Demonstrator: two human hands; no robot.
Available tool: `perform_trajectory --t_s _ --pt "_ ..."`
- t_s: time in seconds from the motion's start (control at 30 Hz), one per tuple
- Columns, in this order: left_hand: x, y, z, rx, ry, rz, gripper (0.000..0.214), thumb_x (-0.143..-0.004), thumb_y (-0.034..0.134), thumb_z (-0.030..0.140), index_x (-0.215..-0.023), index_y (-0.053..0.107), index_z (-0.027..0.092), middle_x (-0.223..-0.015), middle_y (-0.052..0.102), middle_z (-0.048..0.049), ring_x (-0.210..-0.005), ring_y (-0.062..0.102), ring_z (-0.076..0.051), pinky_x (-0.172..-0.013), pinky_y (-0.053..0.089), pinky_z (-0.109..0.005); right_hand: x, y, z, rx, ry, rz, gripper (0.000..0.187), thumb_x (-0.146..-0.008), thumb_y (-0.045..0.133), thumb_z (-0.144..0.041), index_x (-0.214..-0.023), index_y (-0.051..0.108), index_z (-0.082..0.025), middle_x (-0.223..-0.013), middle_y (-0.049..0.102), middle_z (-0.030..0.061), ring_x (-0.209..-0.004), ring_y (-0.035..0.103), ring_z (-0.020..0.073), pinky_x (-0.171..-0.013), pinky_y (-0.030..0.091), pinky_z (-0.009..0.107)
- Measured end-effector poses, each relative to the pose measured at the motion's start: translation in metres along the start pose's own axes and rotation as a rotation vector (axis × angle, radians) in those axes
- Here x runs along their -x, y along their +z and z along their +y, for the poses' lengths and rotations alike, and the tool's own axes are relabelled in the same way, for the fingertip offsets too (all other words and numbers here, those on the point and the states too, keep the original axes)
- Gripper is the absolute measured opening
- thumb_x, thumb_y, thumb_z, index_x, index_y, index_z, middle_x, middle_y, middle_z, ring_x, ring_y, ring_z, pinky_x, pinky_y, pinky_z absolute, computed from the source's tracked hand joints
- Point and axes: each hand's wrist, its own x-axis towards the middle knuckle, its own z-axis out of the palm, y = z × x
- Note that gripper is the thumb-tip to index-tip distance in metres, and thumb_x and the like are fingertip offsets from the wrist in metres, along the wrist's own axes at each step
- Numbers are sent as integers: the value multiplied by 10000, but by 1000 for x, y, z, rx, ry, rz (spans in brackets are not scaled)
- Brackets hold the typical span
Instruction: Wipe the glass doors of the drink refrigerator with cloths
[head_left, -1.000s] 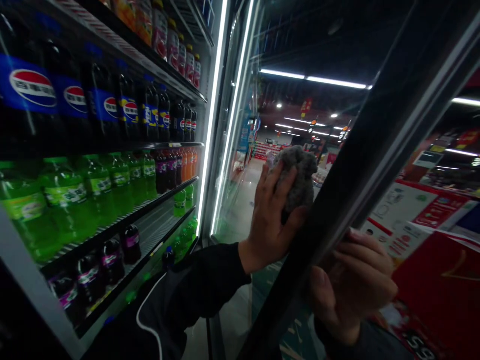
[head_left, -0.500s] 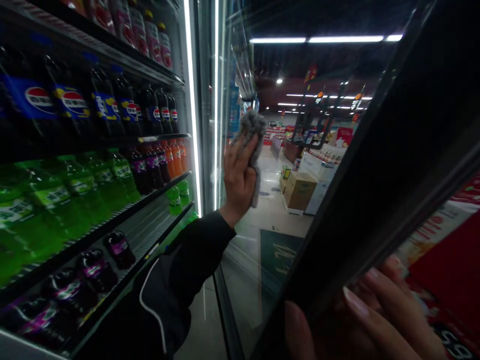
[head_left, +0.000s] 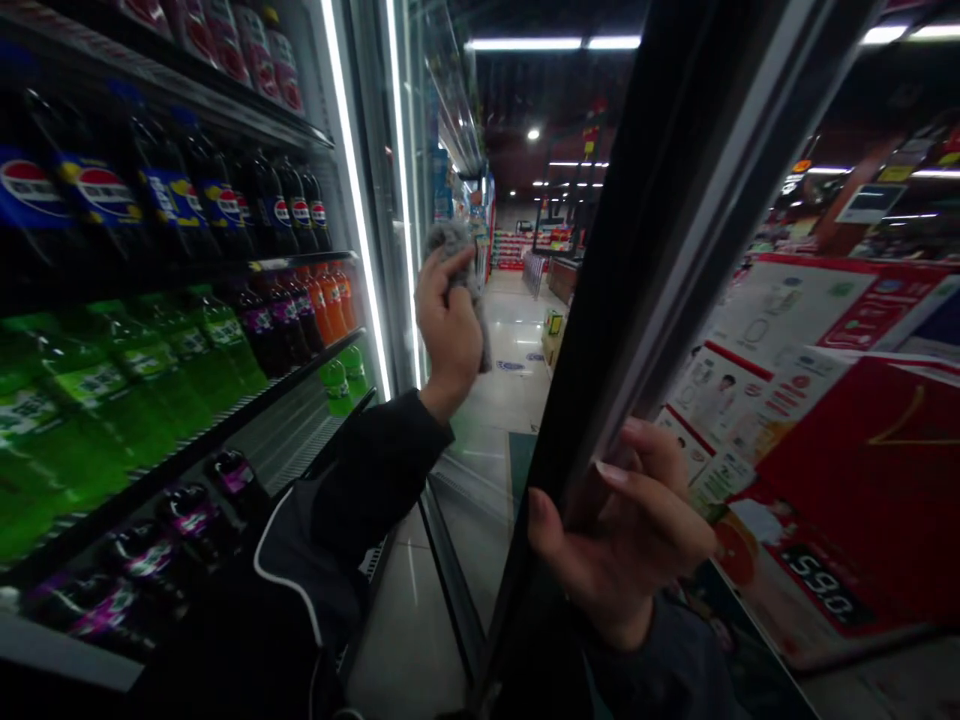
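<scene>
My left hand is raised inside the open cooler door and closed around a grey cloth, held against the inner side of the glass door. My right hand grips the dark door frame at its edge, fingers wrapped round it. On my left, cooler shelves hold dark cola bottles with blue labels above and green soda bottles below.
Purple-labelled bottles lie on the lowest shelf. A lit vertical strip runs along the cooler's edge. Red and white promotional boxes stand at the right. A shop aisle with cardboard boxes stretches beyond the glass.
My left hand with the cloth has slid left and slightly up across the glass. My right hand has shifted along the door frame, and the door has swung relative to my view.
</scene>
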Motion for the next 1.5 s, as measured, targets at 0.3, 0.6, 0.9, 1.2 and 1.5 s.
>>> perform_trajectory --t_s 0.3,0.6,0.9,1.2,1.5 --pt "51 -35 146 310 56 195 482 -1162 304 474 -1499 644 414 -1603 657 0 -1610 508 -301 -1423 346 -558 2 3 -12 18 73 0 455 -897 860 -281 -1228 550 -312 -1353 697 75 -1162 737 279 -937 620 498" --pt "27 -10 82 1 163 278 491 -1141 348 652 -1535 513 412 -1579 611 -99 -1562 529 -310 -1337 389 -544 4 8 -16 50 91 78 433 -774 920 -135 -917 529 -252 -1320 748 48 -1075 750 220 -884 576 391" --pt "-7 2 -56 -58 -176 242 432 -1116 425 286 -1536 517 237 -1619 581 -114 -1552 499 -226 -1373 374 -447 12 2 5 -38 98 96 491 -701 945 -82 -921 537 -245 -1297 738 45 -1067 764 195 -752 642 305" --pt "-9 -3 -77 18 -594 240 380 -1123 448 91 -1474 573 164 -1584 580 -153 -1486 516 -214 -1376 349 -438 6 -4 9 -6 62 -26 444 -771 904 -209 -950 501 -262 -1412 689 37 -1162 705 212 -903 566 386" --pt "22 -9 81 79 31 263 502 -1203 313 497 -1575 548 256 -1545 541 -126 -1507 536 -257 -1338 402 -448 4 -3 4 -12 57 -24 412 -774 895 -258 -908 506 -242 -1402 672 46 -1094 712 198 -856 533 360"
